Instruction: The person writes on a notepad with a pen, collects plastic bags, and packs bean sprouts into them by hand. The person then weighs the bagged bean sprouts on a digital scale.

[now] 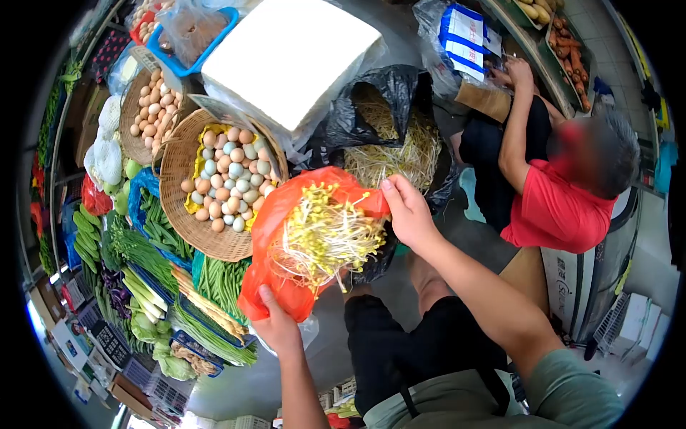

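Note:
A thin red plastic bag lies open between my two hands, with a heap of yellow-headed bean sprouts in it. My left hand grips the bag's lower left edge, thumb on top. The upper right edge of the bag is pinched in my right hand. Just beyond the bag, a black plastic bag holds more sprouts. A wicker basket of eggs stands to the left of the red bag.
A co-worker in a red shirt sits at the right, hands near a blue-and-white bag. A white block stands at the top. Green vegetables fill the left side. Carrots lie in a tray at the upper right.

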Demonstrator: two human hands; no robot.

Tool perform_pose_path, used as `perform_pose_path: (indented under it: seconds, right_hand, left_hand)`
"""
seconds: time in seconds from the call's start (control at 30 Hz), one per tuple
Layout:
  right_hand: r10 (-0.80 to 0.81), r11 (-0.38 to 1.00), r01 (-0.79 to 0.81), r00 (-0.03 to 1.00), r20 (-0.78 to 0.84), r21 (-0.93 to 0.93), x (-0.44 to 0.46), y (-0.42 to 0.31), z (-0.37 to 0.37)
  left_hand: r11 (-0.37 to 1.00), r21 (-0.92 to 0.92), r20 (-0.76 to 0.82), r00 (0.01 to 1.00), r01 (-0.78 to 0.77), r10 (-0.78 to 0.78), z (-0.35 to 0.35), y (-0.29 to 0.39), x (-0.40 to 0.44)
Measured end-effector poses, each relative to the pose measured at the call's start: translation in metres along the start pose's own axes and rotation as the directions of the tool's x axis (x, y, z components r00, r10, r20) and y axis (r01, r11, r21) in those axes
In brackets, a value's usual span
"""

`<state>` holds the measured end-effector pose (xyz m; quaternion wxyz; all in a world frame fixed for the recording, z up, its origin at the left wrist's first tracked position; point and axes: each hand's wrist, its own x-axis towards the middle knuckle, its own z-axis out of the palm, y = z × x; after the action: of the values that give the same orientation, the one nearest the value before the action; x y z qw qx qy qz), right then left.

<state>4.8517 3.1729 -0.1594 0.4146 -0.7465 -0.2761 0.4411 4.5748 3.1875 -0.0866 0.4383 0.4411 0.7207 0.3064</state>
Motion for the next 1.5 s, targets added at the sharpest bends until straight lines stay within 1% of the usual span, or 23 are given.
perform_pose_path:
  seconds: [0.07,0.1,0.27,0.33,0.43,0.47,0.53,0.63,0.73,0.77,0.8,0.87,0.93,0.97,1.03,1.1,1.13,1.2,1.27,1.3,1.33,1.4,1.5]
  right_hand:
    - [0.017,0.948,0.016,0.995,-0.101,0.318,-0.012,-0.015,-0.004]
    - [0.017,0.957,0.010,0.996,-0.089,0.291,-0.015,-0.031,-0.011]
    - [-0.021,0.968,0.051,0.992,-0.123,0.247,-0.035,-0.088,-0.037]
    - [-0.082,0.954,0.095,0.995,-0.057,0.285,-0.050,-0.106,-0.042]
    - [-0.236,0.967,0.228,0.970,0.060,0.115,-0.062,-0.112,-0.040]
    - [-0.135,0.988,0.123,0.983,0.128,0.096,-0.053,-0.108,-0.036]
    - [0.033,0.997,-0.037,0.998,0.053,0.074,-0.043,-0.078,-0.022]
    - [-0.006,0.980,-0.023,0.990,0.140,0.199,-0.055,-0.090,-0.045]
    - [0.010,0.907,-0.019,1.000,0.023,0.421,-0.051,-0.081,-0.049]
    - [0.028,0.911,-0.048,0.998,0.053,0.409,-0.050,-0.081,-0.055]
    - [0.071,0.922,-0.102,0.993,0.097,0.373,-0.048,-0.079,-0.060]
    - [0.150,0.964,-0.192,0.964,0.218,0.185,-0.032,-0.067,-0.062]
    - [0.245,0.951,-0.194,0.947,0.208,-0.240,-0.007,-0.079,-0.063]
    - [0.175,0.930,-0.116,0.974,0.141,-0.349,0.012,-0.062,-0.058]
    - [-0.203,0.785,0.259,0.966,0.162,-0.564,0.056,-0.017,-0.044]
    - [-0.317,0.265,0.569,0.814,0.487,-0.778,0.100,0.010,-0.030]
    - [-0.311,0.266,0.570,0.814,0.491,-0.777,0.129,0.027,-0.026]
    - [-0.545,0.456,0.624,0.759,0.356,-0.634,0.190,0.061,-0.011]
    - [-0.418,0.159,0.581,0.772,0.478,-0.798,0.203,0.038,-0.009]
    - [-0.350,-0.007,0.568,0.770,0.534,-0.823,0.209,0.026,-0.007]
    - [-0.218,0.055,0.597,0.789,0.574,-0.800,0.213,0.030,-0.007]
    - [0.059,0.199,0.601,0.781,0.621,-0.774,0.220,0.034,-0.006]
    - [0.046,0.085,0.655,0.750,0.660,-0.751,0.186,0.058,0.003]
  left_hand:
    - [0.980,-0.193,-0.059,0.997,0.044,-0.057,-0.005,0.001,-0.001]
    - [0.995,-0.100,-0.033,0.999,0.023,-0.026,-0.013,0.004,-0.001]
    - [0.991,-0.107,-0.120,0.988,0.084,-0.097,-0.033,0.016,-0.016]
    - [0.962,-0.243,-0.182,0.968,0.126,-0.173,-0.034,0.031,-0.027]
    - [0.935,-0.331,-0.191,0.962,0.125,-0.196,-0.038,0.036,-0.040]
    - [0.904,-0.406,-0.191,0.956,0.131,-0.224,-0.040,0.034,-0.042]
    - [0.926,-0.355,-0.142,0.971,0.130,-0.191,-0.043,0.029,-0.044]
    - [0.963,-0.241,-0.040,0.991,0.117,-0.130,-0.050,0.019,-0.038]
    - [0.943,-0.331,-0.227,0.967,0.035,-0.116,-0.054,0.019,-0.032]
    - [0.973,-0.230,-0.238,0.970,-0.006,-0.050,-0.060,0.027,-0.032]
    - [0.991,-0.126,-0.243,0.970,-0.047,0.015,-0.064,0.033,-0.031]
    - [0.977,-0.157,-0.131,0.984,-0.143,0.123,-0.069,0.040,-0.036]
    - [0.885,-0.447,-0.074,0.981,0.128,-0.179,-0.045,0.065,-0.052]
    - [0.919,-0.380,-0.174,0.969,0.100,-0.177,-0.032,0.068,-0.055]
    - [0.890,-0.411,-0.110,0.959,0.197,-0.263,-0.036,0.067,-0.059]
    - [0.862,-0.406,0.049,0.949,0.303,-0.311,-0.036,0.076,-0.058]
    - [0.860,-0.405,0.048,0.947,0.309,-0.318,-0.032,0.083,-0.057]
    - [0.882,-0.356,-0.012,0.943,0.308,-0.334,-0.023,0.088,-0.056]
    - [0.890,-0.346,-0.009,0.947,0.298,-0.321,-0.028,0.073,-0.053]
    - [0.954,-0.201,0.042,0.975,0.221,-0.217,-0.028,0.074,-0.052]
    - [0.990,-0.057,0.111,0.986,0.127,-0.121,-0.029,0.076,-0.052]
    - [0.958,-0.152,0.075,0.969,0.245,-0.236,-0.024,0.080,-0.051]
    - [0.896,-0.277,0.046,0.937,0.346,-0.347,-0.037,0.068,-0.050]
